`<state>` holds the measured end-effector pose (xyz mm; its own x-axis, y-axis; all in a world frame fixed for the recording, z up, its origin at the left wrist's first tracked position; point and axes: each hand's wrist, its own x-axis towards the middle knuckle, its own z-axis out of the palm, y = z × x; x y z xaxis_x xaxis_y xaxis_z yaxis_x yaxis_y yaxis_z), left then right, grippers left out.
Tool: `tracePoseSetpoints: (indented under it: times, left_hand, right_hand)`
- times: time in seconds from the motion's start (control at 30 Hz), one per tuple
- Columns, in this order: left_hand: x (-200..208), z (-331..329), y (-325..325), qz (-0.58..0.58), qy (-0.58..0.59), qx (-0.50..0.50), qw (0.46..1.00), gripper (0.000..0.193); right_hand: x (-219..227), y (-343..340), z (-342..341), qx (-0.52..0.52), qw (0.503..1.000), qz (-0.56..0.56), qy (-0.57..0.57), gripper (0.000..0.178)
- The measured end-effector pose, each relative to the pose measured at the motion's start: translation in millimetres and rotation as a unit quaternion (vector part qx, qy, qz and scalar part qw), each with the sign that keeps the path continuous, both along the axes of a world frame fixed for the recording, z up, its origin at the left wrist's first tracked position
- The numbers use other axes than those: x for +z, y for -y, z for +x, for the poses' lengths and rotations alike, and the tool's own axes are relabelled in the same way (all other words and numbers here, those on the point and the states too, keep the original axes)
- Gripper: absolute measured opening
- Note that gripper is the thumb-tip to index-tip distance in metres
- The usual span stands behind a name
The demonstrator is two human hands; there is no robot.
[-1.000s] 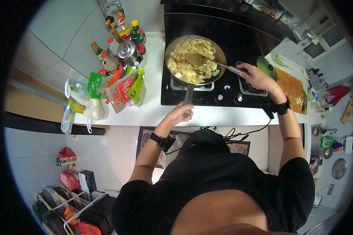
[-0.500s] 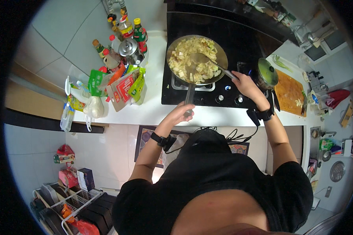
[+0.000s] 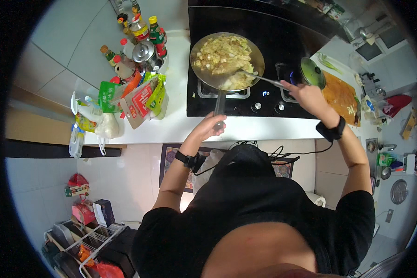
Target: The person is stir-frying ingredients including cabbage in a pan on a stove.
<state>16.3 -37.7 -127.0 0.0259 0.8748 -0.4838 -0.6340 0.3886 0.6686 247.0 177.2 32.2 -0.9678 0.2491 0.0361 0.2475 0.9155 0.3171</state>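
My left hand (image 3: 207, 127) is closed round the handle of a metal frying pan (image 3: 260, 58) on the left burner of the cooktop. Chopped pale-green and yellowish cabbage (image 3: 224, 52) covers much of the pan's bottom, heaped toward its far side and lower right. A spatula (image 3: 267, 80) slants into the pan from the right, its shaft gripped by my right hand (image 3: 310, 98). Its blade is down among the cabbage pieces and partly hidden by them.
A glass-lidded pot (image 3: 312, 73) stands over the lit right burner. Beyond it lies a wooden cutting board (image 3: 340, 95) with a knife and small pale bits. Bottles, a metal pot (image 3: 144, 52) and food packets (image 3: 139, 103) crowd the left counter.
The spatula and my right hand have moved right and outward, the blade now nearer the pan's right side. The cabbage is more bunched at the far side. My left hand stays on the handle.
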Motion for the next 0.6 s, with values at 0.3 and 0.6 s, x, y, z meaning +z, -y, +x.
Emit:
tracePoseSetpoints:
  times: [0.3, 0.6]
  left_hand:
    - [-3, 0, 1, -0.012, -0.013, 0.005, 1.000, 0.031]
    - [6, 2, 1, -0.010, -0.020, -0.008, 1.000, 0.025]
  right_hand:
    - [23, 21, -2, -0.152, 0.976, -0.154, 0.038, 0.041]
    - [-64, 2, -45, -0.124, 0.916, -0.319, -0.208, 0.035]
